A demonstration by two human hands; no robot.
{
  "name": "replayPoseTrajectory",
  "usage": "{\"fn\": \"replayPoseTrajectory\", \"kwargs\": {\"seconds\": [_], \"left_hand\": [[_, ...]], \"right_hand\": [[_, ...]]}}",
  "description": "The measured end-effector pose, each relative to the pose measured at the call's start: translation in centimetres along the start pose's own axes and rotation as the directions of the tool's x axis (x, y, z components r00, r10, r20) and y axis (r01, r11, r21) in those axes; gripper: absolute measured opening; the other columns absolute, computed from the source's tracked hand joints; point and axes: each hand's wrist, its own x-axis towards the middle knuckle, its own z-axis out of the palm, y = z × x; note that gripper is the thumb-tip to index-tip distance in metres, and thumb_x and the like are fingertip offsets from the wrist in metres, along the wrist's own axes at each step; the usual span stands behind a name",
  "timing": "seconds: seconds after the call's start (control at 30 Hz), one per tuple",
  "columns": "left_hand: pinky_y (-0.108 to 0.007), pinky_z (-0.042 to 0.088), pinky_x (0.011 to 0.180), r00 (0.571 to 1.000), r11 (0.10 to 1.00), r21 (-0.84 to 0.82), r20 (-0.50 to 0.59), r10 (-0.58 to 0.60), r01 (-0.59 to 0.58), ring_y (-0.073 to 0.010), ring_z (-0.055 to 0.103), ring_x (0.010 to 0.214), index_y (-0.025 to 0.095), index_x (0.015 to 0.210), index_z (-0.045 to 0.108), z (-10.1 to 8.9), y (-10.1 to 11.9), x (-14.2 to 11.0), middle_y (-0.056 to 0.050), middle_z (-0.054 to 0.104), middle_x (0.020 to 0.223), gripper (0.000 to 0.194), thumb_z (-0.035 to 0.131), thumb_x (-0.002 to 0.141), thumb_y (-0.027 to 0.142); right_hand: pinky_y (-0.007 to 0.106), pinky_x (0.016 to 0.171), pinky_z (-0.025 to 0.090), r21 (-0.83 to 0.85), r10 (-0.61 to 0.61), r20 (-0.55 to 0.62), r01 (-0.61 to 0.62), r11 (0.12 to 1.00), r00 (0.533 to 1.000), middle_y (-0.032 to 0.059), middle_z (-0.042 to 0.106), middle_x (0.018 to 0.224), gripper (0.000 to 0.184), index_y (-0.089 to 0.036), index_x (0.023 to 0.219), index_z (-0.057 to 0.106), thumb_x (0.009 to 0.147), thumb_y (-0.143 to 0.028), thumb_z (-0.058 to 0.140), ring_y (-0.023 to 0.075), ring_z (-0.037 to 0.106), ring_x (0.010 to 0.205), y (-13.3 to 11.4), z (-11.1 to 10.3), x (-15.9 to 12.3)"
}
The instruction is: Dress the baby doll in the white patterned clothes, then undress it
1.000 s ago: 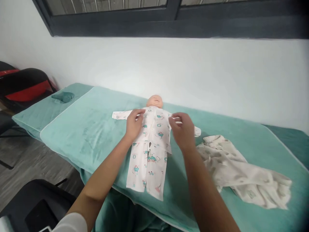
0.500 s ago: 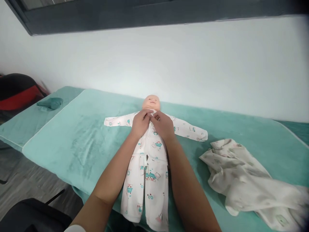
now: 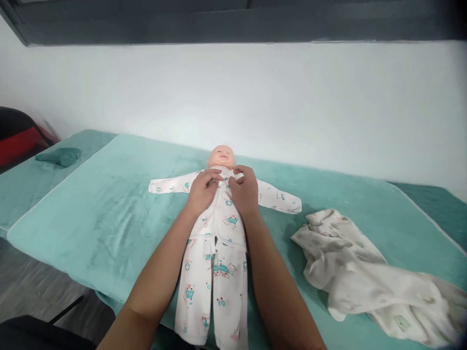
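A doll point(image 3: 222, 156) lies on its back, dressed in a white baby shirt point(image 3: 228, 219) with teal and pink prints. Matching baby trousers point(image 3: 229, 296) cover the area below the shirt, legs side by side. Both sleeves stretch out sideways. My left hand point(image 3: 204, 192) rests on the upper chest, its slightly bent fingers near the shirt's front edge below the collar. Across a small gap, my right hand point(image 3: 245, 190) touches the other side of the chest, with thumb and forefinger apart near the collar. Neither hand visibly grips the fabric.
A teal padded bed point(image 3: 120, 209) carries everything, with a face hole point(image 3: 60, 157) at its left end. Crumpled white printed cloth point(image 3: 365, 277) lies at the right. Behind is a white wall point(image 3: 255, 97); a black and red chair point(image 3: 20, 138) stands far left.
My hands have parted at the collar, the left moving left, and their fingertips no longer meet. The view has shifted slightly to the right. The doll lies as before.
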Motion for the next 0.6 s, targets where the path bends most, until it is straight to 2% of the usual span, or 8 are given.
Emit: {"fn": "replayPoseTrajectory", "kwargs": {"seconds": [0.07, 0.13, 0.23, 0.37, 0.47, 0.6], "left_hand": [[-0.042, 0.045, 0.108, 0.999, 0.999, -0.009, 0.031, 0.038, -0.037, -0.0215, 0.060, 0.121, 0.023, 0.091, 0.070, -0.4, 0.1, -0.5, -0.005, 0.069, 0.125, 0.020, 0.053, 0.090, 0.011], [-0.043, 0.044, 0.110, 0.997, 0.999, -0.009, 0.055, 0.053, -0.053, -0.0213, 0.058, 0.124, 0.023, 0.093, 0.070, -0.7, 0.2, -0.9, -0.005, 0.068, 0.126, 0.020, 0.052, 0.091, 0.013], [-0.044, 0.041, 0.114, 0.994, 0.999, 0.005, 0.100, 0.041, -0.042, -0.0216, 0.054, 0.130, 0.024, 0.095, 0.069, -1.1, 0.4, -1.4, -0.005, 0.066, 0.131, 0.016, 0.054, 0.093, 0.018], [-0.046, 0.037, 0.117, 0.987, 0.999, 0.018, 0.159, 0.024, -0.028, -0.0222, 0.050, 0.135, 0.025, 0.100, 0.070, -1.5, 0.5, -1.5, -0.005, 0.063, 0.137, 0.013, 0.058, 0.094, 0.024], [-0.045, 0.036, 0.118, 0.978, 0.999, 0.017, 0.208, 0.025, -0.029, -0.0220, 0.048, 0.137, 0.026, 0.105, 0.069, -1.9, 0.5, -1.4, -0.005, 0.060, 0.140, 0.015, 0.058, 0.095, 0.028], [-0.046, 0.035, 0.118, 0.968, 0.999, 0.030, 0.249, 0.033, -0.042, -0.0228, 0.047, 0.138, 0.025, 0.103, 0.067, -2.1, 0.7, -1.3, -0.006, 0.057, 0.143, 0.012, 0.062, 0.094, 0.033]], "right_hand": [[0.030, 0.070, 0.042, 0.027, -0.139, 0.058, 0.138, 0.990, 0.989, 0.0032, 0.064, 0.112, 0.027, -0.022, 0.104, 0.064, 0.081, -0.019, 0.051, 0.0114, 0.045, 0.060, -0.6, -0.5, -0.9], [0.029, 0.070, 0.042, 0.030, -0.183, 0.138, 0.181, 0.983, 0.973, 0.0021, 0.066, 0.105, 0.022, -0.022, 0.099, 0.066, 0.085, -0.020, 0.049, 0.0120, 0.045, 0.061, -1.1, -1.1, -1.9], [0.028, 0.067, 0.040, 0.016, -0.114, 0.228, 0.113, 0.993, 0.967, -0.0011, 0.064, 0.088, 0.016, -0.022, 0.098, 0.067, 0.088, -0.026, 0.055, 0.0122, 0.046, 0.062, -1.1, -1.8, -3.0], [0.027, 0.062, 0.038, 0.090, -0.003, 0.265, -0.022, 0.996, 0.964, -0.0040, 0.057, 0.077, 0.018, -0.024, 0.102, 0.067, 0.087, -0.030, 0.060, 0.0117, 0.043, 0.060, -0.2, -2.0, -3.1], [0.027, 0.059, 0.037, 0.212, 0.043, 0.271, -0.104, 0.972, 0.962, -0.0040, 0.057, 0.078, 0.019, -0.024, 0.103, 0.067, 0.086, -0.033, 0.063, 0.0111, 0.042, 0.060, 0.5, -1.7, -2.8], [0.026, 0.059, 0.037, 0.336, 0.011, 0.271, -0.106, 0.936, 0.962, -0.0031, 0.059, 0.082, 0.019, -0.025, 0.102, 0.066, 0.084, -0.033, 0.067, 0.0113, 0.042, 0.062, 0.9, -1.6, -2.5]]}}
